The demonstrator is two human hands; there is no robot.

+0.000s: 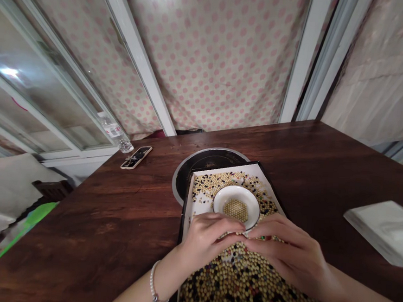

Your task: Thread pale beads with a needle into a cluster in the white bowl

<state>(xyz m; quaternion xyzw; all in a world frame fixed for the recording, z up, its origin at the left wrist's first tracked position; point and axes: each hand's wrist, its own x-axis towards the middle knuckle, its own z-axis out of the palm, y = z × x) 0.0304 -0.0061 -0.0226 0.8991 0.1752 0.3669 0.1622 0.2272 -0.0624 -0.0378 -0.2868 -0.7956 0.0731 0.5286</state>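
Note:
A shallow box tray (202,209) with white inside and dark outer sides holds many small round beads (233,284), mostly cream-yellow and black with a few red and green. A white dish (231,191) with a dark rim sits among them, and a patch of cream-yellow beads (236,210) covers its bottom. At the dish's near edge, my left hand (209,235) and my right hand (291,251) meet with fingertips almost touching. Both are closed in a pinch over the beads. Whatever lies between the fingertips is too small or hidden to name. A pearly bracelet (152,282) circles my left wrist.
The tray partly covers a round dark inset (186,168) with a silver ring in the brown wooden table (122,224). A phone (136,158) and a plastic bottle (115,132) are at the far left. On the right is a whitish translucent box (385,230).

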